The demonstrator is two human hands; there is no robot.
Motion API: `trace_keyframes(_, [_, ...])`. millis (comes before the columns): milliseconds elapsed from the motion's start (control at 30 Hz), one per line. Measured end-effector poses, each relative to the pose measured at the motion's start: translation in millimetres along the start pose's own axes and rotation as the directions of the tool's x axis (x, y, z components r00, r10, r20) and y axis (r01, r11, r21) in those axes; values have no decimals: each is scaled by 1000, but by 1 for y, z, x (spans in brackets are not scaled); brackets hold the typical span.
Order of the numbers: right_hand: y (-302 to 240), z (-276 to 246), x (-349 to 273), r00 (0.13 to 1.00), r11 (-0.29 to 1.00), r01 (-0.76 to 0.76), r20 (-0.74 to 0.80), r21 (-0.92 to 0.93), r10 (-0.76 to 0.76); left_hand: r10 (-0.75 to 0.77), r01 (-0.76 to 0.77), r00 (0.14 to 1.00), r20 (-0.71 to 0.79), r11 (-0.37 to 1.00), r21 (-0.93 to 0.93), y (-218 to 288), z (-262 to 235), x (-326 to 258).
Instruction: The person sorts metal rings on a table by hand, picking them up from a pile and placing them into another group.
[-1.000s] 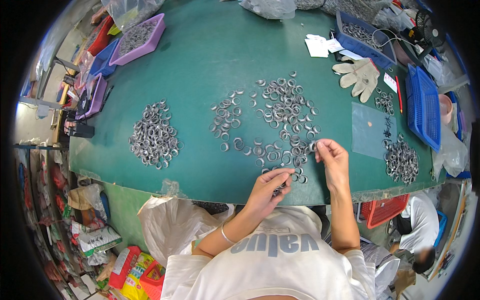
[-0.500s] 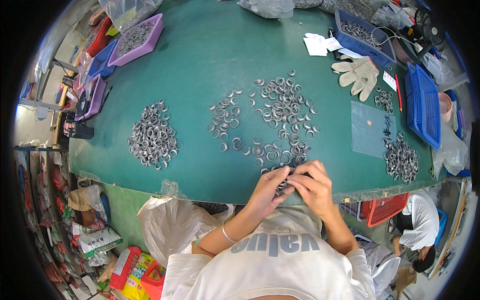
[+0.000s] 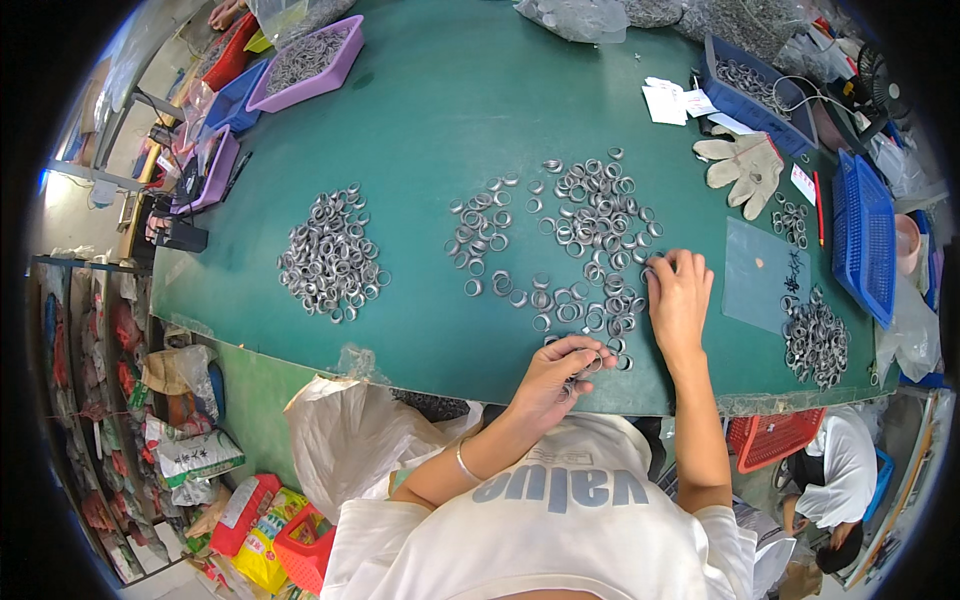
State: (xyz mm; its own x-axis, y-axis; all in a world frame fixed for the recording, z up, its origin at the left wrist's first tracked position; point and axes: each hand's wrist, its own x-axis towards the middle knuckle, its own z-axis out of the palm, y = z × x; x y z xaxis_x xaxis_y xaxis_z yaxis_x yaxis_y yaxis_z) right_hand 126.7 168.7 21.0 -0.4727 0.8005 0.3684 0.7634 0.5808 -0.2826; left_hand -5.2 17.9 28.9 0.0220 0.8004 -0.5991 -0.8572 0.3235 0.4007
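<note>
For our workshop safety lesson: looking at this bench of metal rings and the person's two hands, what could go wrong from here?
1. The left hand holds rings right at the table edge; one could slip off and fall toward the white bag below.
2. The right hand reaches into the loose scattered rings; a sweep might knock some out of place.
3. The work glove lies unused, so bare fingers may get nicked.

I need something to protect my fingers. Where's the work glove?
In the head view, the beige work glove lies on the green table, far right, between the scattered metal rings and the blue basket.
</note>
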Motion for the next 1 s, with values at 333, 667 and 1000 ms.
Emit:
trace_keyframes(333, [-18,-25,-27,776,-365,-554,623,748,101,43,-43,999,15,999,24,2,4,-1])
trace_keyframes(667, [-42,-43,-45,928,446,-372,343,814,149,20,-23,1000,20,986,164,7,20,-10])
trace_keyframes(1000, [-21,-39,-14,994,773,-113,71,624,87,-75,64,990,118,993,94,9,11,-5])
